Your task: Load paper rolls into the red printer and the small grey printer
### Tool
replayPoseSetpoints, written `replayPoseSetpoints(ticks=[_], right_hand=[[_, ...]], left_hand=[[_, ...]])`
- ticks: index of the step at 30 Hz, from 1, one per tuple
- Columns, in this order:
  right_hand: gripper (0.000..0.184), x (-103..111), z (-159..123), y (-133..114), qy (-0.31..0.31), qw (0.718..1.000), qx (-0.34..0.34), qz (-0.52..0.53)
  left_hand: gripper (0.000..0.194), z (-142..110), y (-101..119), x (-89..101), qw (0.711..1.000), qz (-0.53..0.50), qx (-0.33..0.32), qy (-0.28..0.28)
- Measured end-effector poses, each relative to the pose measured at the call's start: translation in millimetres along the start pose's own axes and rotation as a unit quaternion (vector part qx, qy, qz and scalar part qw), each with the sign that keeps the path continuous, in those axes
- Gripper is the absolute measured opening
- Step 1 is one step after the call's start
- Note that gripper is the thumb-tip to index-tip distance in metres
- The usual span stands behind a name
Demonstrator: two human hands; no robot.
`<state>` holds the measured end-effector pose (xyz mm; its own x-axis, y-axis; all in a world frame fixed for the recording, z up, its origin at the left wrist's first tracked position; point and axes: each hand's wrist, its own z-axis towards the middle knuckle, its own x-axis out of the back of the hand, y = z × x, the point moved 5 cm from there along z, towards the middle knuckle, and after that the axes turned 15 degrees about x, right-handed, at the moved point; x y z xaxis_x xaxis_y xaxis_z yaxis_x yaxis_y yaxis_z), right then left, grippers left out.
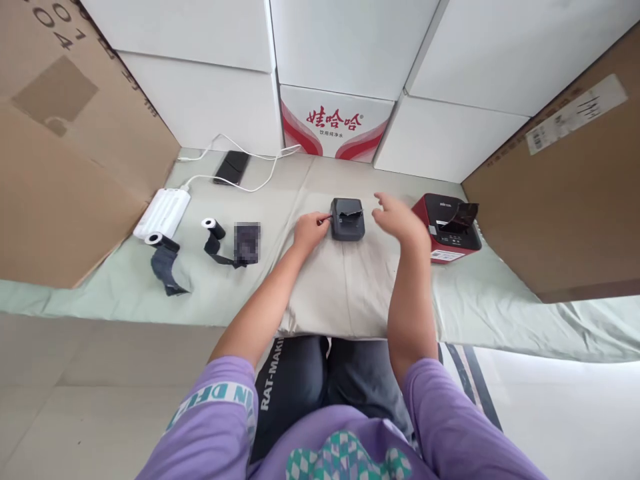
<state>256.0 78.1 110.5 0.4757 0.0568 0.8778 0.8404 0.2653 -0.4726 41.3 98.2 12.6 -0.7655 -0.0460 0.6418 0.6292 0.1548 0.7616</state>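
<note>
A small black box-shaped device [349,230], which looks like a mini label printer, sits on the cloth in front of me. A dark strip sticks out of its top slot. My left hand [313,230] is at its left side, thumb and forefinger pinched near a thin dark bit against the casing; what that bit is I cannot make out. Off to the device's right, my right hand [395,217] hovers slightly blurred, fingers apart and nothing in it. Beyond that hand stands a red and black printer [440,213] with a dark glossy strip [464,217] coming out.
Two rolls of dark paper [215,228] [163,241] lie partly unwound on the left. Behind them are a white power strip [164,212] with a white cable and a black phone [231,167]. Cardboard boxes [65,167] [575,187] flank the table; white boxes [330,47] wall the back.
</note>
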Motion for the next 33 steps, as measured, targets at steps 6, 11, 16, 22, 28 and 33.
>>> replayPoseSetpoints(ticks=[6, 11, 16, 22, 28, 33], right_hand=[[0.097, -84, -28, -21, -0.015, 0.998, -0.052, -0.034], [0.107, -104, -18, -28, 0.142, 0.984, -0.101, -0.033], [0.094, -101, -8, -3, 0.241, 0.965, -0.092, 0.046], [0.088, -58, 11, 45, 0.379, 0.912, -0.133, 0.084], [0.089, -24, 56, 84, 0.381, 0.883, -0.255, 0.101], [0.092, -21, 77, 104, 0.362, 0.882, -0.288, 0.093]], left_hand=[[0.034, 0, 0, -0.9, 1.000, -0.011, -0.002, -0.005], [0.036, 2, -2, -1.1, 1.000, -0.018, -0.002, -0.018], [0.036, 3, -4, -3.3, 0.999, -0.042, -0.025, -0.024], [0.038, 2, -4, -3.4, 0.997, -0.063, -0.032, -0.028], [0.044, -1, -2, -1.1, 0.997, -0.071, -0.022, -0.036], [0.050, -1, 1, -1.4, 0.997, -0.072, -0.023, -0.035]])
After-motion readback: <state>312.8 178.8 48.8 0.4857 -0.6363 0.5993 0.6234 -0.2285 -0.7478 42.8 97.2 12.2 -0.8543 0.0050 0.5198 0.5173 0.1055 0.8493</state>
